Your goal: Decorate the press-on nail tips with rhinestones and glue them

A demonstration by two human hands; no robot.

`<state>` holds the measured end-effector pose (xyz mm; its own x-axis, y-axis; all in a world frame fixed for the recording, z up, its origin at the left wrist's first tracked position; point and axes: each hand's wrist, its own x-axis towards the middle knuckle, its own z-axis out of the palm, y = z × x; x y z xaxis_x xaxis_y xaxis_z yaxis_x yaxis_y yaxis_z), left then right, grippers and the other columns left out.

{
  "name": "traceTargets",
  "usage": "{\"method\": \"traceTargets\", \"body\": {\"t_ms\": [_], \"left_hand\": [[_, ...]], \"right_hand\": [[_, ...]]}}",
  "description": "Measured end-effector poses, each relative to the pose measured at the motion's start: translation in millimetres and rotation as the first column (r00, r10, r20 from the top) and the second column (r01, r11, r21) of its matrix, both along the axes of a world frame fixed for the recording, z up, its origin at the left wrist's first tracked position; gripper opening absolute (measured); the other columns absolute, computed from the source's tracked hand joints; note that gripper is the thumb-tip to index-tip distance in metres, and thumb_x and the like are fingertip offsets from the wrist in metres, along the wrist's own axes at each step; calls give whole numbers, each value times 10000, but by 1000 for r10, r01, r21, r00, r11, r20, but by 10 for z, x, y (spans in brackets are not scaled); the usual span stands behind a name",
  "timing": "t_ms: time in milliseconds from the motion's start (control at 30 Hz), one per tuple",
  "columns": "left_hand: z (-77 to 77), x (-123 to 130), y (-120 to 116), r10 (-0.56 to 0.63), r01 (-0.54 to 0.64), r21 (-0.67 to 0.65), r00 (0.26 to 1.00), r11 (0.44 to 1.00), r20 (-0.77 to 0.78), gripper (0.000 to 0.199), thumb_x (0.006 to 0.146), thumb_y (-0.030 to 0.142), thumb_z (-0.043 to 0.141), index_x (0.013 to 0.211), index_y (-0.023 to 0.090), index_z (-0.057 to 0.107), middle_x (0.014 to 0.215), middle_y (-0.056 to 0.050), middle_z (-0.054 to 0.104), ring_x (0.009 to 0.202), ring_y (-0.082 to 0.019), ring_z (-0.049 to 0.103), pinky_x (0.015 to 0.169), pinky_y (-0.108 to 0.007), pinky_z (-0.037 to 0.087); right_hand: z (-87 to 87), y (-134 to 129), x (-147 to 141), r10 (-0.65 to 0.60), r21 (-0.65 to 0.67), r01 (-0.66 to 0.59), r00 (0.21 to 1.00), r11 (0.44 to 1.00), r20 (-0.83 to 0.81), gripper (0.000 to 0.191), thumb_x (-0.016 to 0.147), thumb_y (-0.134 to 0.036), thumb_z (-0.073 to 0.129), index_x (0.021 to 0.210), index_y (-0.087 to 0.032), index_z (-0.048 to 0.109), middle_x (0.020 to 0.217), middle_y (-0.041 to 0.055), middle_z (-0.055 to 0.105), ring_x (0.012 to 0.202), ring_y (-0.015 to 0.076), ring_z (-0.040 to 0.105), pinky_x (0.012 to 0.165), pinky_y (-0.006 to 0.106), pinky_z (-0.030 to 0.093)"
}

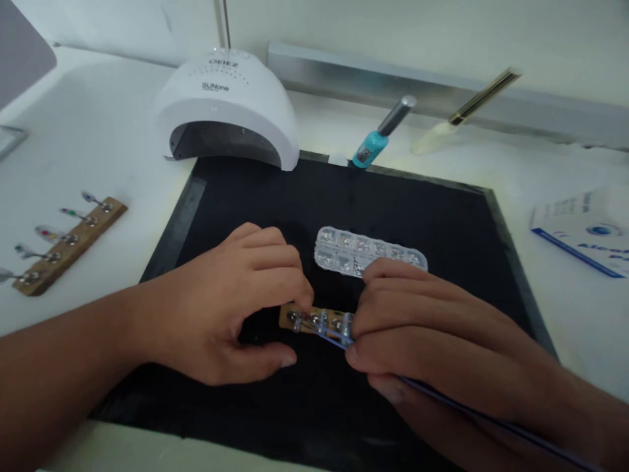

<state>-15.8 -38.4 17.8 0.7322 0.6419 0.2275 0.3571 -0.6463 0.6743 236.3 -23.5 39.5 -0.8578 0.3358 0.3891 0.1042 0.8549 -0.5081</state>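
My right hand (432,328) is closed around a thin blue stick-like tool (472,412), whose exact kind I cannot make out. Its narrow tip reaches the left part of a small wooden nail tip stand (285,316) on the black mat (393,203). Clear nail tips sit on the stand's round metal holders; my right fingers hide its right end. My left hand (240,301) has its fingers bent and its thumb apart, with the index fingertip at the stand's back edge. Just behind the stand lies a clear compartment case (339,246) of small shiny gems, partly covered by my right hand.
At the back stands a white nail lamp (230,98). A turquoise polish bottle (371,149) and a pale bottle (435,136) lean to its right. Another wooden stand (78,246) with decorated nail tips lies at left. A white and blue box (584,226) is at right.
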Motion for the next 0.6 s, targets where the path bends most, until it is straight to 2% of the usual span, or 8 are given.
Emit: {"method": "traceTargets", "body": {"t_ms": [233, 400, 600], "left_hand": [[-18, -11, -6, -59, 58, 10, 996, 998, 60, 154, 797, 149, 686, 945, 188, 663, 943, -15, 585, 882, -175, 509, 804, -366, 342], [-20, -20, -7, -52, 50, 43, 997, 998, 61, 158, 812, 137, 653, 954, 192, 694, 945, -25, 571, 880, -180, 506, 811, -371, 345], [-15, -13, -13, -29, 25, 50, 996, 998, 79, 122, 816, 125, 637, 920, 178, 668, 904, -19, 565, 865, -177, 504, 805, -367, 350]], "right_hand": [[-19, 26, -9, 2, 16, -2, 1000, 1000, -7, 95, 939, -120, 508, 936, -169, 590, 793, 21, 687, 718, 145, 633, 848, 366, 519], [-35, 47, -15, 15, -1, -15, 1000, 1000, -20, 89, 932, -115, 524, 944, -169, 594, 792, 21, 693, 714, 139, 639, 862, 360, 527], [6, 50, -2, 10, -6, -10, 999, 1000, -37, 82, 940, -149, 529, 962, -193, 595, 772, 30, 707, 692, 153, 661, 769, 355, 558]]}}
